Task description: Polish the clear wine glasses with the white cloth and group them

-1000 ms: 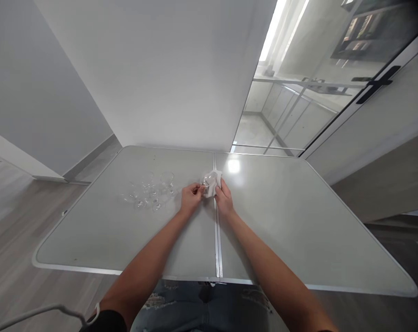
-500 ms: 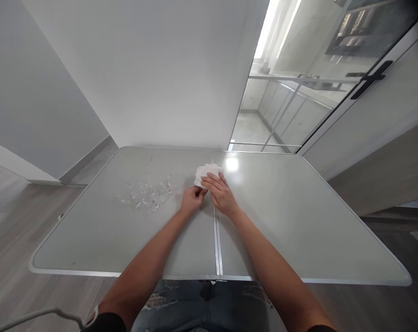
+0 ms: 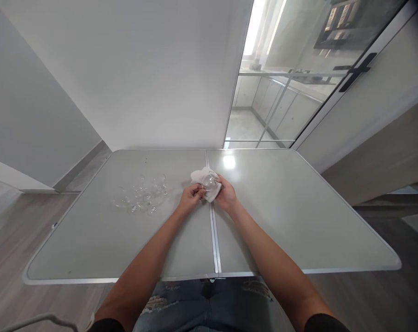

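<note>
Over the middle seam of the grey folding table [image 3: 281, 221], both my hands meet on one small clear glass [image 3: 209, 181]. My left hand [image 3: 190, 198] pinches the glass's stem end with closed fingers. My right hand [image 3: 225, 193] is closed round a white cloth [image 3: 201, 175] that wraps the glass's bowl. Part of the glass is hidden by the cloth. A cluster of several more small clear glasses [image 3: 141, 198] stands on the table just left of my left hand.
A white wall rises right behind the table's far edge. A glass sliding door [image 3: 298, 69] with a black handle stands at the back right. Wooden floor surrounds the table on the left and right.
Half a second ago my right hand lay flat over the cloth; now it cups the cloth under the glass, and the glass's bowl shows again. The camera view has shifted slightly.
</note>
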A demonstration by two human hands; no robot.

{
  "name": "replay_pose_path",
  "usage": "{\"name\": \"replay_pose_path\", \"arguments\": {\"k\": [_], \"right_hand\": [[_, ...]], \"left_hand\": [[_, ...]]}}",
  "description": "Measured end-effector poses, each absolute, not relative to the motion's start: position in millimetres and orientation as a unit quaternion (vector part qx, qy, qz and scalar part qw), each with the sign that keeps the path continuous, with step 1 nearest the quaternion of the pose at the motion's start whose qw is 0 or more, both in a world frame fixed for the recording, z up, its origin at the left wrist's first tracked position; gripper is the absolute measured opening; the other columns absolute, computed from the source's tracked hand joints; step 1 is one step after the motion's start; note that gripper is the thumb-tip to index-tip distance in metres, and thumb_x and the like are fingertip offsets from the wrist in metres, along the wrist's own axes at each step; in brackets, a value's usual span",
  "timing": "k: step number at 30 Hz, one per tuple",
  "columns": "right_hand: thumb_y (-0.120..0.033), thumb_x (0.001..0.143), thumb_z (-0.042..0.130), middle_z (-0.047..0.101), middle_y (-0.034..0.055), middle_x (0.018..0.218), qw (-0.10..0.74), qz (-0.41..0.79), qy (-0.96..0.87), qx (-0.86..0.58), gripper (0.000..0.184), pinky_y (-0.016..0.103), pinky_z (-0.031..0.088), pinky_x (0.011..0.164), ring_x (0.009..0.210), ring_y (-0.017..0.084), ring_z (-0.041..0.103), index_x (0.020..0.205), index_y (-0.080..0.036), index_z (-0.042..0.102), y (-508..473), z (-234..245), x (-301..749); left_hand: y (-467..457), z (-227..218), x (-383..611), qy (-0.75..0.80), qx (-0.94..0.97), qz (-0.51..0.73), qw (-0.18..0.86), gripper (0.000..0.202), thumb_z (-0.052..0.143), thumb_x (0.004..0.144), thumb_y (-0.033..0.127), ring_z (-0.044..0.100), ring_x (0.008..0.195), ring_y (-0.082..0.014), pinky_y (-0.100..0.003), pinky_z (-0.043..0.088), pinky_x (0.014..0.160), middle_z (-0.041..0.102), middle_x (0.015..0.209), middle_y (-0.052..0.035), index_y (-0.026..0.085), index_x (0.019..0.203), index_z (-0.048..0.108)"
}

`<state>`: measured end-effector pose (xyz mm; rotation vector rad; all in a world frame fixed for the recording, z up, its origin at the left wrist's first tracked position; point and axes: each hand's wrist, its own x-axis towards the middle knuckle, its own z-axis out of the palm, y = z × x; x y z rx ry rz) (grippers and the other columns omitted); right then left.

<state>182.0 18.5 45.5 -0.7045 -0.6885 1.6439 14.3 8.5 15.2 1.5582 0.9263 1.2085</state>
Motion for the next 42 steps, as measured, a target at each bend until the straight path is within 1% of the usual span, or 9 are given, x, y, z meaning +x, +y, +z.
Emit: {"name": "replay_pose_path", "arguments": {"k": [8, 13, 16, 22, 27, 31, 35, 37, 42], "right_hand": [[-0.034, 0.08, 0.067, 0.057, -0.0038, 0.076, 0.579, 0.642, -0.363, -0.347, 0.02, 0.024, 0.042, 0.058, 0.067, 0.014, 0.051, 0.092, -0.026, 0.054, 1.9, 37.0, 153.9], [-0.042, 0.091, 0.059, 0.062, 0.0, 0.091, 0.553, 0.605, -0.482, -0.308, 0.017, 0.028, 0.046, 0.072, 0.079, 0.017, 0.056, 0.099, -0.027, 0.059, -1.4, 35.4, 157.5], [-0.047, 0.095, 0.054, 0.061, 0.0007, 0.085, 0.523, 0.576, -0.545, -0.313, 0.022, 0.032, 0.047, 0.075, 0.077, 0.018, 0.056, 0.099, -0.027, 0.061, 2.3, 34.1, 164.5], [-0.053, 0.097, 0.05, 0.063, 0.0066, 0.106, 0.507, 0.471, -0.656, -0.302, 0.032, 0.043, 0.046, 0.097, 0.102, 0.024, 0.059, 0.096, -0.025, 0.068, 11.2, 37.2, 180.5], [-0.046, 0.088, 0.07, 0.065, 0.0059, 0.11, 0.497, 0.441, -0.665, -0.341, 0.031, 0.04, 0.048, 0.094, 0.1, 0.023, 0.061, 0.109, -0.024, 0.064, 9.8, 33.4, 178.0], [-0.044, 0.079, 0.079, 0.068, 0.0047, 0.112, 0.516, 0.526, -0.582, -0.344, 0.049, 0.032, 0.053, 0.081, 0.093, 0.02, 0.063, 0.119, -0.026, 0.058, 8.1, 30.8, 171.9], [-0.055, 0.087, 0.065, 0.07, 0.0055, 0.09, 0.423, 0.732, -0.447, -0.293, 0.04, 0.033, 0.054, 0.071, 0.08, 0.02, 0.066, 0.107, -0.021, 0.063, 8.9, 35.0, 173.5], [-0.056, 0.086, 0.065, 0.07, 0.0049, 0.086, 0.406, 0.761, -0.418, -0.285, 0.039, 0.032, 0.054, 0.068, 0.076, 0.02, 0.066, 0.102, -0.02, 0.064, 9.6, 35.7, 175.3], [-0.041, 0.081, 0.075, 0.068, 0.0024, 0.096, 0.52, 0.509, -0.572, -0.379, 0.034, 0.033, 0.053, 0.078, 0.086, 0.019, 0.064, 0.107, -0.025, 0.061, 10.2, 32.2, 178.5]], "left_hand": [[17.7, 12.1, 10.8, 0.425, 0.546, 0.578, 0.433, 0.041, 0.076, 0.081, 0.058, 0.056, 0.071, -0.0128, -0.024, 0.047, 0.065, 0.06, 0.077, -0.0011, 0.018, 0.087, 0.067], [13.6, 15.6, 11.1, 0.395, 0.508, 0.58, 0.499, 0.052, 0.086, 0.072, 0.048, 0.06, 0.064, -0.0118, -0.025, 0.052, 0.063, 0.064, 0.078, 0.0009, 0.019, 0.104, 0.058], [10.4, 18.7, 11.6, 0.37, 0.496, 0.587, 0.522, 0.062, 0.088, 0.071, 0.045, 0.062, 0.063, -0.0117, -0.025, 0.054, 0.061, 0.063, 0.081, 0.0029, 0.024, 0.113, 0.048], [9.9, 13.5, 8.8, 0.327, 0.487, 0.613, 0.53, 0.063, 0.08, 0.08, 0.051, 0.067, 0.083, -0.0149, -0.028, 0.059, 0.069, 0.06, 0.115, -0.0058, 0.026, 0.128, 0.048], [13.0, 12.6, 8.2, 0.342, 0.476, 0.635, 0.504, 0.059, 0.082, 0.078, 0.05, 0.064, 0.08, -0.0124, -0.025, 0.056, 0.068, 0.06, 0.109, -0.0037, 0.025, 0.121, 0.051], [11.9, 16.2, 7.7, 0.349, 0.48, 0.648, 0.477, 0.059, 0.086, 0.075, 0.047, 0.063, 0.08, -0.0123, -0.023, 0.055, 0.07, 0.061, 0.103, -0.0035, 0.023, 0.118, 0.054], [10.0, 17.1, 6.8, 0.345, 0.489, 0.633, 0.491, 0.064, 0.086, 0.074, 0.05, 0.057, 0.061, -0.0077, -0.021, 0.048, 0.053, 0.064, 0.105, -0.0045, 0.023, 0.122, 0.054], [9.9, 17.4, 6.7, 0.342, 0.495, 0.628, 0.494, 0.064, 0.086, 0.073, 0.049, 0.055, 0.059, -0.0063, -0.02, 0.045, 0.052, 0.065, 0.106, -0.005, 0.022, 0.122, 0.055], [11.2, 18.6, 6.8, 0.352, 0.493, 0.631, 0.485, 0.058, 0.085, 0.075, 0.047, 0.054, 0.066, -0.0075, -0.019, 0.042, 0.052, 0.064, 0.105, -0.0053, 0.022, 0.118, 0.057]]}}
